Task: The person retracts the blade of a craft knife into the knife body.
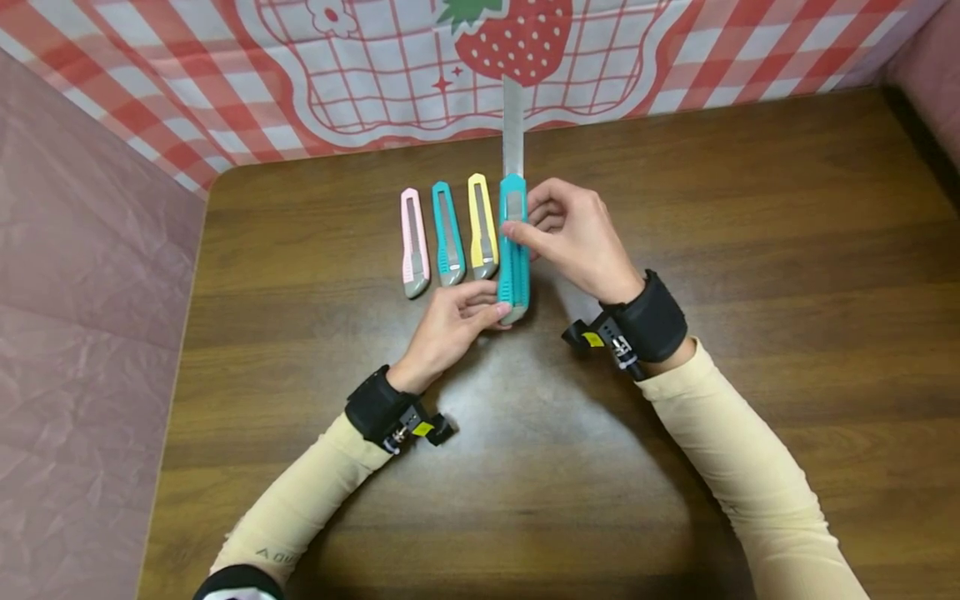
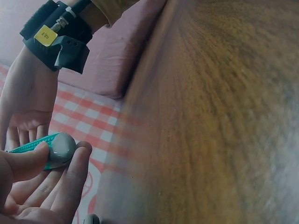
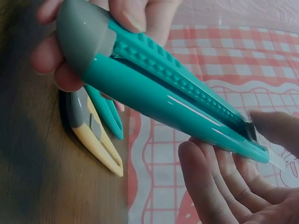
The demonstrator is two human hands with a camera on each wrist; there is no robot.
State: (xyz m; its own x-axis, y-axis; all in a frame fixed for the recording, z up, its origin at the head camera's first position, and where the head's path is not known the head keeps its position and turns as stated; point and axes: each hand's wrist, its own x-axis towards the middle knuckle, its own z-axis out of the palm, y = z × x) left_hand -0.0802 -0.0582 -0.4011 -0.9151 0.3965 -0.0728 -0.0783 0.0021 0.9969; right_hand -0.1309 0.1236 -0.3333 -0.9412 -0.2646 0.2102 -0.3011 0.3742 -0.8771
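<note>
A large teal utility knife [image 1: 514, 279] is held over the table in both hands, its long blade [image 1: 513, 133] sticking far out of the front. My left hand [image 1: 453, 325] pinches the grey end cap [image 2: 61, 148] between thumb and fingers. Near the blade end my right hand [image 1: 581, 237] grips the body, thumb on the slider and fingers behind. Left of it lie three smaller utility knives in a row: a pink one [image 1: 407, 258], a teal one [image 1: 441, 246] and a yellow one [image 1: 477, 242]. The right wrist view shows the knife's ridged slider track [image 3: 182, 86] from close by.
The wooden table [image 1: 750, 250] fills most of the view. A red-and-white checked cloth [image 1: 210, 92] with a strawberry print [image 1: 517, 42] hangs along its back edge. Pink fabric [image 1: 82, 333] covers the left side. Each wrist wears a black strap with a small camera.
</note>
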